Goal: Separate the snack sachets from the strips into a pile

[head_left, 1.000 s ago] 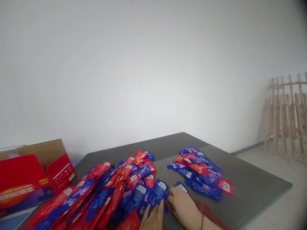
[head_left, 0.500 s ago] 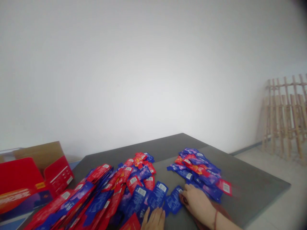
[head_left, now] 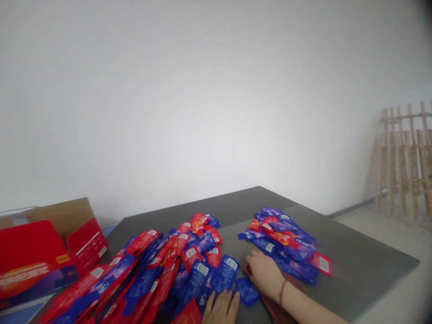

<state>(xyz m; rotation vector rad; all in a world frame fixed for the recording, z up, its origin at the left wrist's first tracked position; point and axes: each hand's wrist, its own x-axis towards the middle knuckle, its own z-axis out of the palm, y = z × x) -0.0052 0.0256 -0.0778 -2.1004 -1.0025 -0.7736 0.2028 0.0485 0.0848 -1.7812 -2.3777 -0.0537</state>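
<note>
Flat sachets in red and blue lie in heaps on a dark grey table. My left hand (head_left: 221, 308) rests at the bottom edge, fingers spread, touching the near end of blue sachets (head_left: 227, 273) in the middle heap. To its right, my right hand (head_left: 265, 273) is low over the table with fingers curled under; what they hold, if anything, is hidden. Partly beneath its edge lies a single blue sachet (head_left: 247, 291). Something brown (head_left: 278, 308) shows below the right wrist; I cannot make out what it is. Just beyond that hand spreads the right heap of sachets (head_left: 286, 240).
At the left stands an open red and purple carton (head_left: 30, 256), with a brown cardboard box (head_left: 64, 216) behind it. A long row of leaning sachets (head_left: 111, 288) fills the front left. The grey table (head_left: 367, 261) meets a white wall; wooden racks (head_left: 403, 157) stand at the far right.
My right hand has moved left and slightly away from me, covering where the upper of two loose blue sachets lay. My left hand stays nearly in place. The view has shifted slightly.
</note>
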